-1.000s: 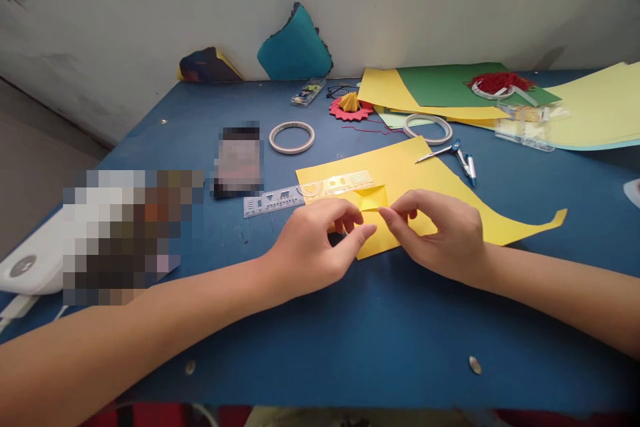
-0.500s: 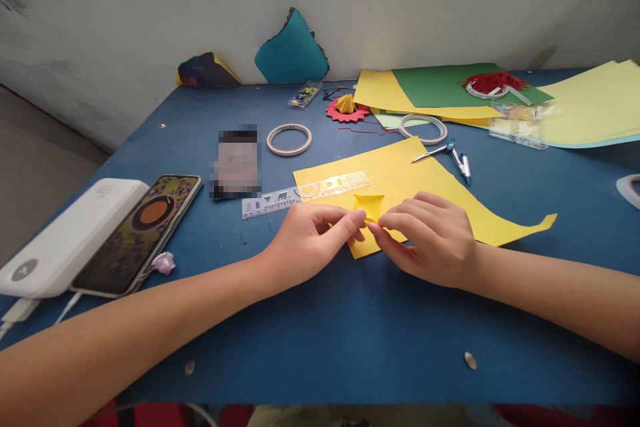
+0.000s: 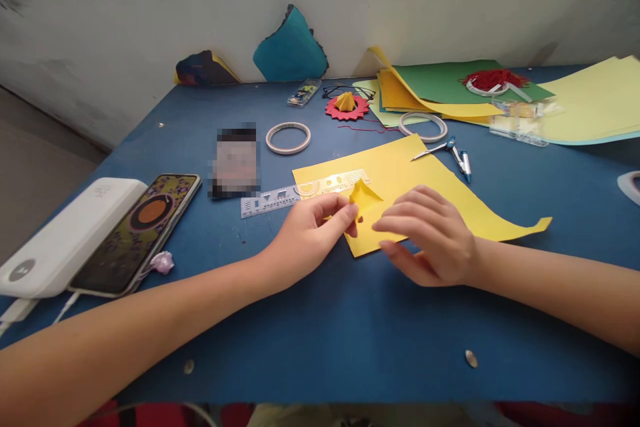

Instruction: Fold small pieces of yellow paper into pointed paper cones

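A small folded piece of yellow paper (image 3: 367, 197) is pinched between the thumb and fingers of my left hand (image 3: 320, 227). Just to its right, my right hand (image 3: 430, 237) is apart from the paper, thumb and fingers parted with nothing between them. Beneath both lies a large yellow sheet (image 3: 395, 163) whose right corner curls up. A clear plastic ruler (image 3: 275, 199) with cut-out shapes overlaps the sheet's left edge. On the sheet's upper right edge rests a compass (image 3: 453, 150).
At left are a white power bank (image 3: 65, 233) and a phone (image 3: 145, 233). Farther back are a tape roll (image 3: 289, 139), another tape roll (image 3: 423, 125), a red and yellow paper flower (image 3: 347, 105), glasses (image 3: 350, 91), green paper (image 3: 450, 77) and red thread (image 3: 495, 82).
My right hand has let go of the folded paper and spread its fingers. The paper has tilted in my left hand. At the back, a yellow sheet's left edge has lifted and curled.
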`<state>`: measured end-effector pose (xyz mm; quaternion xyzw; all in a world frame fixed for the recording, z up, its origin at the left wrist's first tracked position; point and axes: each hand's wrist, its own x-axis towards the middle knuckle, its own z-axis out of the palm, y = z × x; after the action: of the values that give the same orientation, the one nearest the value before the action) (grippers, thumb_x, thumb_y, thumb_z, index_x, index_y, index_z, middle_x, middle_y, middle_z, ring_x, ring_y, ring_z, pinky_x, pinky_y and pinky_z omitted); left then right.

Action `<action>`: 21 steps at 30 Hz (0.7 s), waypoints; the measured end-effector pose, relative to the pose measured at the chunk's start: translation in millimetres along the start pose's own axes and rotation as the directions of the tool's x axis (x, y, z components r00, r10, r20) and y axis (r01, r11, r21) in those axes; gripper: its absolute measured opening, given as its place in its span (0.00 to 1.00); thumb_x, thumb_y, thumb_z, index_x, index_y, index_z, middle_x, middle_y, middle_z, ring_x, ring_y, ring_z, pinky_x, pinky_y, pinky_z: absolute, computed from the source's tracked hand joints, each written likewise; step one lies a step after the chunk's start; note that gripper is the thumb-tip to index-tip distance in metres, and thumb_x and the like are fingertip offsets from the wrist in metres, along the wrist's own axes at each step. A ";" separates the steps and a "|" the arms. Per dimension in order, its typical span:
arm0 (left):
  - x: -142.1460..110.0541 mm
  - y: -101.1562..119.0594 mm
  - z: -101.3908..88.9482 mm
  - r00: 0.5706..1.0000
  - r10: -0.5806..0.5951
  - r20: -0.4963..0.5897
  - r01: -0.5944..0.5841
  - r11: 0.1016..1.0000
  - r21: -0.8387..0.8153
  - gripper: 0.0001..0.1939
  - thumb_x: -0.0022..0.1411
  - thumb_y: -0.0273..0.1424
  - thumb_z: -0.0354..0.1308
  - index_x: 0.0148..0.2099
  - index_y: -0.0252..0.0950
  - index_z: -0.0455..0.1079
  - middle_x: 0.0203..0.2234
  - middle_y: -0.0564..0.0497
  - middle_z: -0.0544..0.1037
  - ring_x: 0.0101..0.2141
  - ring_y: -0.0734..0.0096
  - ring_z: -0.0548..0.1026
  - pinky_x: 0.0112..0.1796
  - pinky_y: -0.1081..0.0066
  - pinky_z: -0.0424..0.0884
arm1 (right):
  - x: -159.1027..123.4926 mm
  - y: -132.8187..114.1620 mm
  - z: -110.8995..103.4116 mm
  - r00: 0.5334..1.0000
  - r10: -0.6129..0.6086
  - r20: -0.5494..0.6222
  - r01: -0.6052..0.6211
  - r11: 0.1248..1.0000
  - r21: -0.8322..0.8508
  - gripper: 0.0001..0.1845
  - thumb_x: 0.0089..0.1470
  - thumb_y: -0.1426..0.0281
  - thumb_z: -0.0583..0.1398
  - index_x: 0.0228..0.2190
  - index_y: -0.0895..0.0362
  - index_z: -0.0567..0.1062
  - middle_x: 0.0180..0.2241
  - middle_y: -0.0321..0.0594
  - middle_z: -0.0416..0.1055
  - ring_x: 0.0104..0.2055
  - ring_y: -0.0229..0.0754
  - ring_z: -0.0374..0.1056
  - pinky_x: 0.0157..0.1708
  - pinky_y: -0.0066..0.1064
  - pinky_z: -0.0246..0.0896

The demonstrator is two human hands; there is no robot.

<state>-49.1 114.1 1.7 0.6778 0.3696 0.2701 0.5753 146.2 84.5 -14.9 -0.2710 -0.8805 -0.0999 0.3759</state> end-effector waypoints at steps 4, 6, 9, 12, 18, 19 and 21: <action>3.9 2.1 -7.1 0.996 -0.007 0.093 0.007 1.000 0.006 0.14 0.62 0.36 0.51 0.26 0.34 0.63 0.21 0.57 0.66 0.22 0.81 0.61 0.25 0.77 0.57 | -2.6 8.3 2.4 0.952 0.305 -0.042 -0.292 0.939 0.184 0.17 0.54 0.80 0.54 0.46 0.57 0.64 0.33 0.41 0.69 0.34 0.38 0.65 0.36 0.33 0.63; 6.5 4.4 -11.0 0.984 -0.034 0.175 0.030 0.999 0.023 0.13 0.62 0.33 0.51 0.25 0.34 0.62 0.20 0.57 0.66 0.23 0.81 0.61 0.25 0.77 0.57 | -2.4 11.9 3.4 0.944 0.327 0.027 -0.325 0.921 0.215 0.20 0.56 0.80 0.52 0.51 0.57 0.63 0.36 0.42 0.70 0.38 0.38 0.67 0.40 0.35 0.62; 9.6 5.7 -16.0 0.961 -0.072 0.266 0.072 0.997 0.010 0.13 0.61 0.31 0.50 0.24 0.34 0.61 0.20 0.57 0.65 0.22 0.81 0.59 0.24 0.77 0.55 | -1.7 14.6 3.4 0.960 0.272 0.066 -0.280 0.935 0.219 0.20 0.57 0.81 0.52 0.50 0.56 0.65 0.37 0.42 0.73 0.39 0.39 0.68 0.41 0.37 0.60; 10.4 3.5 -18.9 0.959 -0.066 0.275 0.072 0.997 -0.011 0.12 0.59 0.31 0.49 0.24 0.34 0.60 0.19 0.58 0.65 0.21 0.81 0.58 0.23 0.77 0.54 | -1.6 14.7 2.8 0.962 0.266 0.069 -0.274 0.936 0.221 0.18 0.56 0.80 0.54 0.47 0.55 0.68 0.36 0.41 0.73 0.39 0.40 0.69 0.40 0.37 0.60; 9.8 1.2 -19.3 0.967 -0.032 0.253 0.020 0.999 0.048 0.12 0.59 0.30 0.48 0.23 0.35 0.58 0.20 0.56 0.63 0.21 0.80 0.58 0.21 0.77 0.54 | -0.7 14.7 3.9 0.963 0.262 0.055 -0.268 0.944 0.192 0.10 0.55 0.77 0.58 0.40 0.55 0.70 0.33 0.39 0.75 0.36 0.39 0.70 0.37 0.36 0.60; 9.8 1.4 -19.0 0.968 -0.026 0.251 0.011 0.998 0.058 0.12 0.59 0.30 0.48 0.23 0.35 0.58 0.19 0.56 0.63 0.21 0.80 0.58 0.21 0.78 0.54 | -0.4 14.7 3.9 0.967 0.249 0.048 -0.254 0.950 0.184 0.09 0.55 0.77 0.58 0.39 0.55 0.70 0.33 0.39 0.75 0.34 0.38 0.70 0.37 0.36 0.60; 9.0 1.1 -18.2 0.974 0.009 0.226 -0.028 0.996 0.081 0.12 0.60 0.31 0.48 0.24 0.35 0.59 0.20 0.56 0.63 0.21 0.80 0.59 0.21 0.78 0.56 | 0.2 14.7 3.7 0.973 0.231 0.029 -0.232 0.959 0.165 0.08 0.55 0.78 0.58 0.37 0.55 0.70 0.31 0.37 0.75 0.32 0.37 0.70 0.36 0.35 0.59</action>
<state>-58.1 131.8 5.7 0.7312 0.3065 0.1810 0.5819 151.9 98.2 -17.8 -0.3401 -0.8498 0.0204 0.4023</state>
